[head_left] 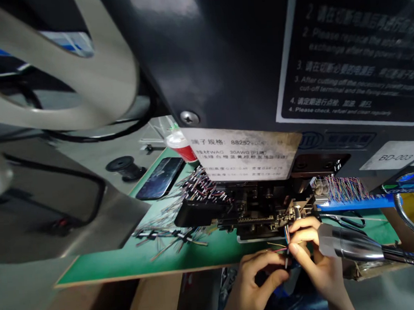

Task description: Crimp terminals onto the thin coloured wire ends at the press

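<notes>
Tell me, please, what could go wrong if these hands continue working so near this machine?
The thin coloured wires between the left hand and right hand are fine and might slip or tangle. The fingers are close to the crimping machine's metal tooling and could be pinched. The lamp head beside the right hand could get bumped.

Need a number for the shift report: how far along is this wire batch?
Done: wire bundles lie on the green mat, so some look finished. In hand: the left hand and right hand pinch thin coloured wires at the terminal crimping machine. Left: a coloured wire fan stands at right, apparently unworked; exact counts can't be told.
</notes>
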Demonstrator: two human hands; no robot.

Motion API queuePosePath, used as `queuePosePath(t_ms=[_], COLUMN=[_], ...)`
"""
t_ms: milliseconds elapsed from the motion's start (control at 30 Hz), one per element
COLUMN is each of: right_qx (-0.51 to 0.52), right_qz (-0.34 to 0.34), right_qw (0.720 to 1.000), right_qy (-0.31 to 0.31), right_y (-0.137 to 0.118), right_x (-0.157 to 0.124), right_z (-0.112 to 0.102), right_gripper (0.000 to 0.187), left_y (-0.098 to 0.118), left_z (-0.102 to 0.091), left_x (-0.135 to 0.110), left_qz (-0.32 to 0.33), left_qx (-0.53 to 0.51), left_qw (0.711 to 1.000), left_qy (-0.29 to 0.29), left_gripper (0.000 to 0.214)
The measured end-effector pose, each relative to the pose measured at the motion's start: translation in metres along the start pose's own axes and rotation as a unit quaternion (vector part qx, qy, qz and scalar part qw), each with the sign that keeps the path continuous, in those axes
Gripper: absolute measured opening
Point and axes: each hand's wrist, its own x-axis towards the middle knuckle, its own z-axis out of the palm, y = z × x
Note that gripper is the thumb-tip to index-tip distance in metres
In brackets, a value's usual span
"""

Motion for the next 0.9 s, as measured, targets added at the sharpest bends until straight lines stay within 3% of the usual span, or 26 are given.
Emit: queuePosePath(t_ms=[67, 167, 433, 900], right_qx=[0.028, 0.03, 0.029, 0.028], right_qz=[0.022, 0.048, 0.126, 0.147], right_qw=[0.999, 0.998, 0.989, 0.986], right_qy=[-0.005, 0.023, 0.067, 0.069], right_y=[-0.001, 0.002, 0.01, 0.002], right_x=[0.0, -0.002, -0.004, 0.002], right_z=[0.0, 0.001, 0.01, 0.013], right_gripper=[0.013, 0.008, 0.023, 0.027], left_y=[-0.003, -0.007, 0.002, 0.01], left_z=[-0.001, 0.006, 0.03, 0.028], left_x=[-0.001, 0.0, 0.015, 0.016], left_qz=[-0.021, -0.027, 0.047, 0.099], left_qx=[-0.017, -0.031, -0.04, -0.002], left_qw=[1.0, 0.999, 0.991, 0.985], left_qy=[-0.013, 0.012, 0.12, 0.145], left_gripper=[0.007, 0.009, 0.012, 0.012])
